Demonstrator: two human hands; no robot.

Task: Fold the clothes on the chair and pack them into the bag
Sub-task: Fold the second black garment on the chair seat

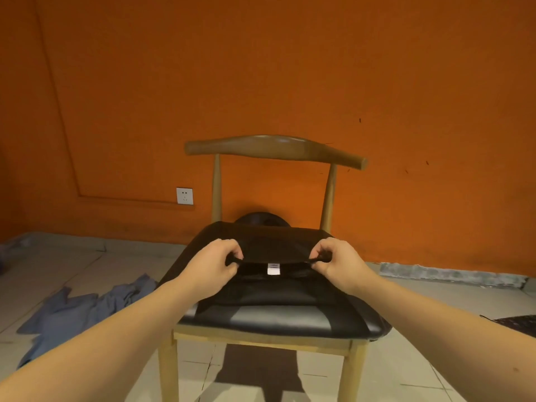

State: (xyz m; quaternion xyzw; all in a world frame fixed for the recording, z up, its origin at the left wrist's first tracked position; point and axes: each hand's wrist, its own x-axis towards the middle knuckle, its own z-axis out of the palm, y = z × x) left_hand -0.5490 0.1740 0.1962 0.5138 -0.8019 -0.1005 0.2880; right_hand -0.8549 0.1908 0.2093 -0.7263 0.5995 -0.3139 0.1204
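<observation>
Both of your hands are on the black garment [275, 248], which lies spread over the padded seat [261, 320] of the wooden chair [272, 146]. Your left hand [216, 264] has its fingers curled in and pinches the cloth at the left end of the neck opening. Your right hand [338, 264] does the same at the right end, so each hand holds a small bunch of the fabric. The edge between them runs taut and nearly straight across the seat. Just below that edge, midway between your hands, the white label [273, 268] shows against the dark inside of the garment. The far part of the garment reaches the back of the seat, between the two uprights of the backrest. The near part lies in soft folds short of the front edge, where a shiny strip of the seat stays uncovered.

On the tiled floor [435, 314], left of the chair and well apart from it, a blue-grey garment [87, 309] lies crumpled and unfolded. At the right edge of the view a dark textured thing [519, 324] lies on the floor. Only a corner of it shows, so you cannot tell whether it is the bag or what it holds. Behind the seat a dark rounded shape [262, 219] sits low against the orange wall [290, 68]. It is too dim to identify. A white socket [184, 196] is set in the wall left of the chair.
</observation>
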